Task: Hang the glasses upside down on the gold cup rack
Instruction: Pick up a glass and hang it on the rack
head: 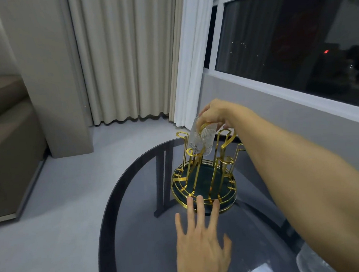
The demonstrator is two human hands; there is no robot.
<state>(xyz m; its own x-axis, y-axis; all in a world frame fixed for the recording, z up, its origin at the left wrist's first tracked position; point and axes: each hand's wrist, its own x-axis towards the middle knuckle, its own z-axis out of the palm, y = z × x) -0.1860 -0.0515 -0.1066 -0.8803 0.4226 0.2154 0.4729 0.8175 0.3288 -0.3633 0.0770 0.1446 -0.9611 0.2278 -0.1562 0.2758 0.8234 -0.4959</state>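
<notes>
On a dark glass counter [138,234] by a night window, the right hand [215,114] holds the glass [201,139] by its base, mouth-down, axis tilted toward 7 o'clock, over a rack [204,176] prong at 12 o'clock; the left hand [200,240] lies released, fingers spread.

Dim, soft indoor light; wide-angle bending at edges.

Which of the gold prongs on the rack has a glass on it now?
The far prong under the right hand: the glass, held upside down, covers its looped top. The other prongs of the gold rack stand bare.
</notes>
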